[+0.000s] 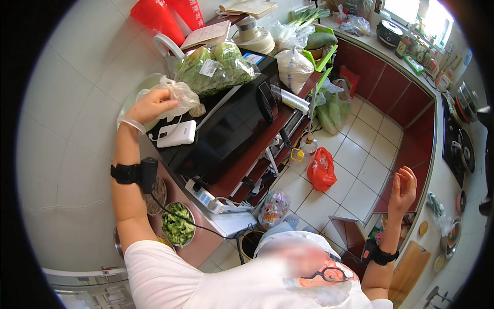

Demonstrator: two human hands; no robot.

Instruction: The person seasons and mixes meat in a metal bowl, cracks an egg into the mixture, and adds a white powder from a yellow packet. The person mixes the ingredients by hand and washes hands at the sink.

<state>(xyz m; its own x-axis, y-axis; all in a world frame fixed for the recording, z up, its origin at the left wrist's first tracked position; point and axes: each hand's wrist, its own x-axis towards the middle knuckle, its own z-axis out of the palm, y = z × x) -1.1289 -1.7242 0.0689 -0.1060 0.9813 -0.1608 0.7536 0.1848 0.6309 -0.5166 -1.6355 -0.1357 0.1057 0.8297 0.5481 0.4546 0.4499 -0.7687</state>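
Observation:
My left hand (152, 106) grips a crumpled clear plastic bag (179, 92) above the back corner of the black microwave oven (227, 131). A small brownish lump (197, 110) shows at the bag's lower edge; whether it is inside cannot be told. Just below that hand, a white power bank (176, 134) with a white cable lies on the microwave. Bagged leafy lettuce (220, 65) rests beside the plastic bag. Away to the right, my right hand (403, 189) is raised near the counter, fingers loosely curled, holding nothing.
An open cabinet door (349, 233) stands below my right arm. On the floor are a red plastic bag (322, 170), oil bottles (299, 156) and a bag of rubbish (274, 208). A bowl of chopped greens (178, 224) sits left, near a power strip (204, 197). A cutting board (409, 270) lies right.

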